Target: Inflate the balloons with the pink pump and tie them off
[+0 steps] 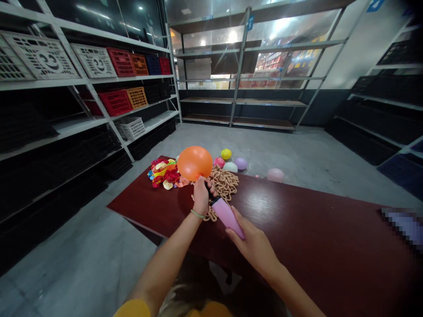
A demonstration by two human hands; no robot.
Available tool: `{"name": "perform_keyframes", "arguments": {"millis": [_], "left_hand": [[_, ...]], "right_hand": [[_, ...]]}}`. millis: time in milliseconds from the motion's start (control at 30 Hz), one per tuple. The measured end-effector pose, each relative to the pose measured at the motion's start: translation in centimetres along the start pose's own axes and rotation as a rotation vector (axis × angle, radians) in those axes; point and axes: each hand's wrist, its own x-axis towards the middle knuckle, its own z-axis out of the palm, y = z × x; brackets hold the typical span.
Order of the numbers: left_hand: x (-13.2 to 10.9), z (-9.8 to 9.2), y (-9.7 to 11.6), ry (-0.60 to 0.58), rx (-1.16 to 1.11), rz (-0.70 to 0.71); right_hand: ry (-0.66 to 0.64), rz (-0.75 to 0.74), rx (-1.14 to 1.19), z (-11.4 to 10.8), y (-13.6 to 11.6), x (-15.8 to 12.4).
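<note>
An inflated orange balloon (194, 162) sits on the nozzle of a pink hand pump (227, 215) above the dark red table (297, 229). My left hand (201, 193) is closed round the balloon's neck at the nozzle. My right hand (253, 244) grips the pump's rear end. Under them lies a heap of tan rubber bands or cord (224, 182). A pile of flat, coloured balloons (163, 172) lies at the table's far left corner.
Several inflated balloons lie on the grey floor beyond the table: yellow (226, 154), purple (241, 164), white (230, 167), pink (275, 175). Metal shelves with plastic crates (115, 102) line the left wall; more shelving stands behind and at right.
</note>
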Motion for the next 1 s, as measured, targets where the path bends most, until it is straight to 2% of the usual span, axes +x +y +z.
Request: {"name": "perform_keyframes", "arguments": {"millis": [133, 267, 400, 533, 667, 767, 867, 1000], "left_hand": [[1.4, -0.1, 1.7, 0.019, -0.008, 0.030], [3.4, 0.0, 3.5, 0.035, -0.049, 0.075], [4.3, 0.0, 4.4, 0.071, -0.071, 0.102], [3.5, 0.0, 3.7, 0.065, -0.084, 0.106], [1.3, 0.2, 2.1, 0.055, -0.051, 0.060], [0.0, 0.2, 1.3, 0.060, -0.034, 0.031], [-0.1, -0.1, 1.1, 0.056, -0.015, 0.041], [1.5, -0.6, 1.7, 0.056, -0.039, 0.053]], "right_hand": [[0.032, -0.081, -0.033, -0.2, 1.5, -1.5], [0.060, -0.152, -0.095, -1.3, 3.4, -3.7], [0.070, -0.156, -0.129, -2.2, 3.8, -4.5], [0.026, -0.075, -0.080, -1.9, 2.4, -2.9], [0.009, 0.006, -0.036, -0.5, 0.5, -0.2], [0.006, 0.013, -0.021, 0.4, -0.2, 0.9], [0.001, -0.019, -0.021, 0.7, 0.0, 0.5], [0.034, -0.103, -0.069, 0.0, 2.0, -1.9]]}}
